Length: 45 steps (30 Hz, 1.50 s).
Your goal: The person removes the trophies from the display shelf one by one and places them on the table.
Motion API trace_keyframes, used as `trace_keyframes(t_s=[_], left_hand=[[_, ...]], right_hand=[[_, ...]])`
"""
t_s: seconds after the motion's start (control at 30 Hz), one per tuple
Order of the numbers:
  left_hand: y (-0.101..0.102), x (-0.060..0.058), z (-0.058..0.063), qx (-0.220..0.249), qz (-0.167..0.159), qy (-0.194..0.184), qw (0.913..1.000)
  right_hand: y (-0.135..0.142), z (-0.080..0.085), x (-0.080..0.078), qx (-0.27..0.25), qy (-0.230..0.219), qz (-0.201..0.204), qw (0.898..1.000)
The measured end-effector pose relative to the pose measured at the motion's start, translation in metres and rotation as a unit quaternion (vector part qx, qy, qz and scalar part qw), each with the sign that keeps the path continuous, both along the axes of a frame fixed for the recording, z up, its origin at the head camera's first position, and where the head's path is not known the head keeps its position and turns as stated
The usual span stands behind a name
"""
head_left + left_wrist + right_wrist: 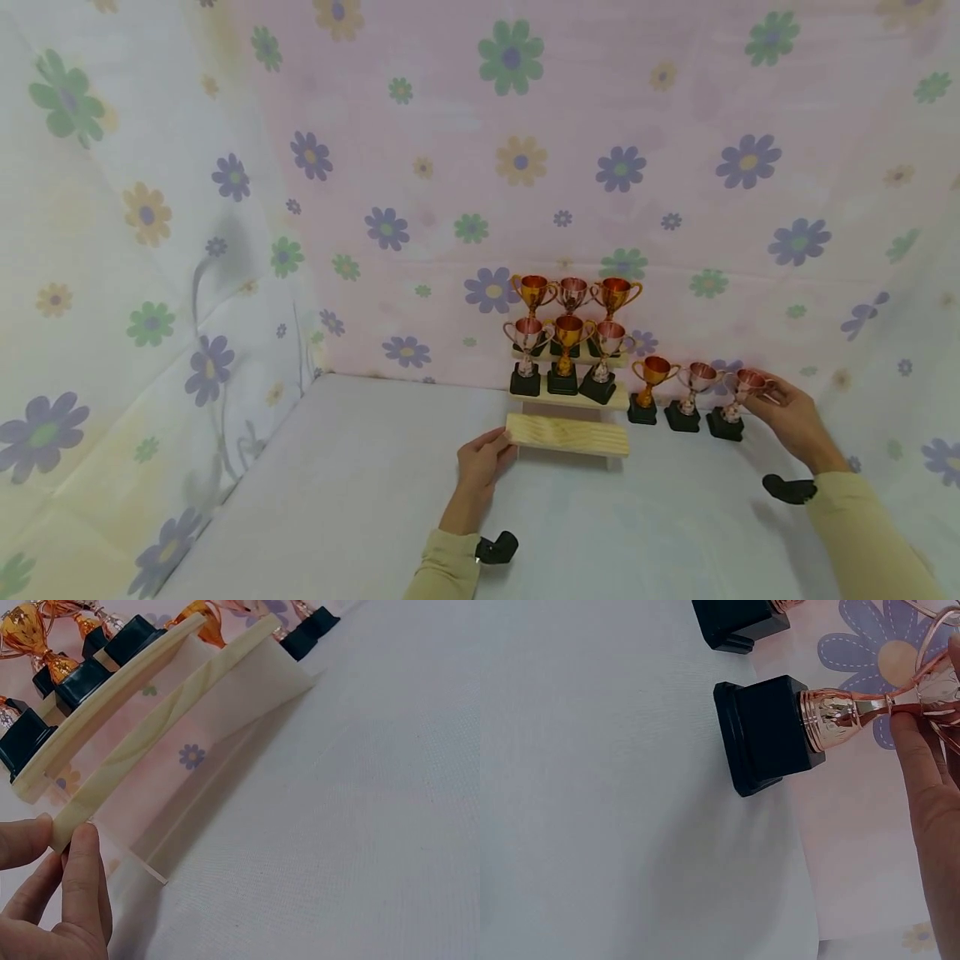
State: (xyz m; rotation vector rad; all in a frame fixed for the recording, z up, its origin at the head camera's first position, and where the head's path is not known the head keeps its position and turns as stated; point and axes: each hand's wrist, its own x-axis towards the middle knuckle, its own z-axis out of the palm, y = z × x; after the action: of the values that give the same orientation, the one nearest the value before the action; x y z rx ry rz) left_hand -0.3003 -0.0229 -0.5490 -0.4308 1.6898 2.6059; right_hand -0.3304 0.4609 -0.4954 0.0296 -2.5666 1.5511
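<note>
My left hand (pixel 480 462) pinches the left end of the lowest step (pixel 567 435) of a tiered wooden display stand, thumb on top and fingers beneath in the left wrist view. At the right, my right hand (pixel 791 417) holds a rose-gold trophy cup (pixel 832 720) with a black base (pixel 765 735) by its cup and handle. Whether that base touches the table cannot be told. To its left stand another rose-gold trophy (pixel 701 379) and a gold trophy (pixel 655 372). The middle step (pixel 618 394) bears two rose-gold trophies with a gold trophy (pixel 567 333) between them.
Behind, the top step (pixel 618 360) carries two gold trophies and one rose-gold trophy (pixel 573 292). A flower-patterned cloth (pixel 450 125) hangs behind the white table (pixel 360 483). Black wrist devices (pixel 789 489) sit by both sleeves.
</note>
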Motion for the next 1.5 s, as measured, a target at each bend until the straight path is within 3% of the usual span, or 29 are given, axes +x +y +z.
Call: trace_keyframes(t_s=[0.47,0.7,0.83,0.97,1.17,1.37,1.5], left_hand=[[0.000,0.001,-0.003,-0.009,0.001,0.010,0.9999],[-0.001,0.002,-0.003,-0.001,-0.003,0.011,0.9999],[0.000,0.002,-0.003,-0.004,-0.003,0.011,0.9999],[-0.001,0.003,-0.003,-0.007,-0.003,0.010,0.9999],[-0.001,0.003,-0.001,-0.008,-0.002,0.014,0.9999],[0.000,0.003,0.000,-0.015,-0.003,0.013,0.9998],[0.000,0.005,0.000,-0.019,-0.004,0.014,0.9997]], right_hand=[[0.003,-0.001,0.000,0.034,-0.037,-0.010,0.999],[-0.007,-0.012,0.009,-0.007,-0.048,-0.022,0.999],[-0.013,-0.017,0.023,0.043,-0.072,-0.035,0.996],[-0.024,-0.020,0.037,0.110,-0.116,-0.047,0.986],[-0.055,-0.020,0.060,0.157,-0.157,-0.009,0.975],[-0.093,-0.015,0.080,0.200,-0.121,0.033,0.972],[-0.124,-0.006,0.086,0.201,-0.097,0.057,0.973]])
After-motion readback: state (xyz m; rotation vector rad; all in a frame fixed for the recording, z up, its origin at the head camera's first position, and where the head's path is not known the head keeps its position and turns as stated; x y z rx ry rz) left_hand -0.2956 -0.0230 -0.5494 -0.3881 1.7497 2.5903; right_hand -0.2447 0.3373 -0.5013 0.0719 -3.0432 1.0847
